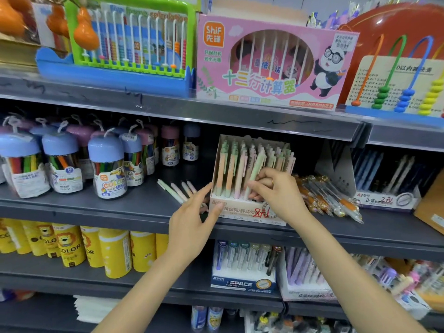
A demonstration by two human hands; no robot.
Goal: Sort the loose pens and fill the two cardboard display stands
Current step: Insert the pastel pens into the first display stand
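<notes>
On the middle shelf [144, 205] stands a cardboard display stand [242, 210], its rows packed with pastel pens in green, peach and pink. The right hand [276, 191] is at the front of the stand, its fingers [258, 180] curled and pinching a pale green pen [256, 164] near its lower half; the pen is tilted, its top leaning to the right over the upright pens behind it, its lower end hidden behind the fingers. The left hand [194, 224] is at the stand's left front corner, thumb pressed on the printed front panel and the straight fingers reaching up along the left wall, holding nothing.

Just left of the stand, partly behind the left hand, a few loose pastel pens [176, 189] lie flat on the shelf, fanned out. To the right of the stand, a heap of clear pens with orange grips [329, 198] lies on the same shelf, touching or very near the right wrist. Farther right stands a second display stand [384, 200] with dark and pale pens upright in it.
</notes>
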